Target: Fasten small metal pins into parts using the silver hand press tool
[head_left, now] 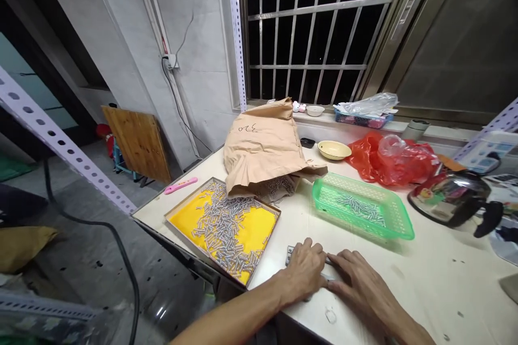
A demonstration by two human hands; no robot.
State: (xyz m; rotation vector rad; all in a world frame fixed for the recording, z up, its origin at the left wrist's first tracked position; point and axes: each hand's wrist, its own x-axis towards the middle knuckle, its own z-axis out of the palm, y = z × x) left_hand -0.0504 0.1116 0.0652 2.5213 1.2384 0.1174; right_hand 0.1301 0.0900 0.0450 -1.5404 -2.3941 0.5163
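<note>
My left hand (306,268) is closed over a small flat metal piece (290,254) near the table's front edge. Most of that piece is hidden under the fingers; its dark, light-marked left end shows. From the right, my right hand (360,280) brings thumb and fingertips together at the piece's other end, and what lies between them is mostly covered. Left of the hands, a shallow tray (184,215) with a yellow bottom holds a heap of small silvery springs (226,221). More of these lie in a green plastic basket (324,202) beyond my right hand.
An open brown paper bag (263,143) leans over the tray's back edge, similar small parts at its mouth. A pink cutter (181,185) lies at the left. Behind stand a yellow bowl (334,150), a red plastic bag (368,159) and a metal kettle (449,197).
</note>
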